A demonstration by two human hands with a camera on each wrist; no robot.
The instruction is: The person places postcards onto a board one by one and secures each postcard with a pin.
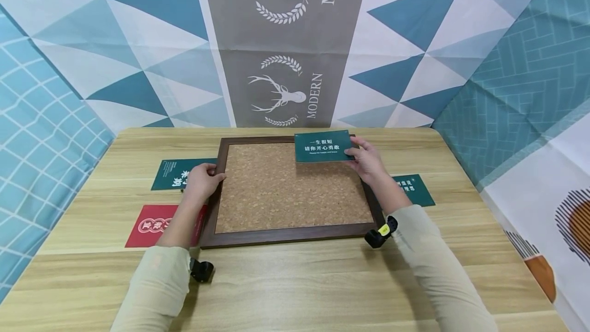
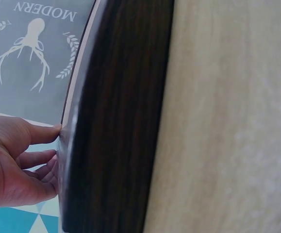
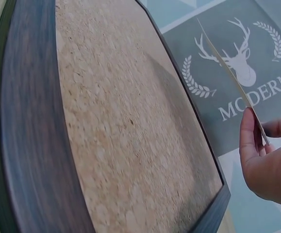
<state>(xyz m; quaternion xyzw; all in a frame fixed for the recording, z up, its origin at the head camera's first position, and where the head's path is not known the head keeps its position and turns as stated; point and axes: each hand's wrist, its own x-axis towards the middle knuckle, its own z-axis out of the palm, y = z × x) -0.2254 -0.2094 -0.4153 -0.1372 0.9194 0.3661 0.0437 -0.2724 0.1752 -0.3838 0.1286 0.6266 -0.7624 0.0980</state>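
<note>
A cork board [image 1: 295,193] in a dark brown wooden frame [image 1: 286,235] lies on the table. My left hand [image 1: 203,182] grips the frame's left side, thumb on top; the left wrist view shows the same hand [image 2: 21,162] at the frame's edge. Between thumb and fingers, my right hand [image 1: 366,160] pinches a green card [image 1: 322,146] with white lettering by its right end. This card is held above the board's upper right corner and casts a shadow on the cork. In the right wrist view the card [image 3: 235,80] appears nearly edge-on, tilted, in the right hand [image 3: 269,162].
Left of the frame lie another green card [image 1: 168,174], partly behind the left hand, and a red card [image 1: 145,226], partly under the left forearm. A third green card [image 1: 417,191] lies to the right, partly hidden by the right arm. Patterned cloth [image 1: 281,40] hangs behind the wooden table [image 1: 295,291].
</note>
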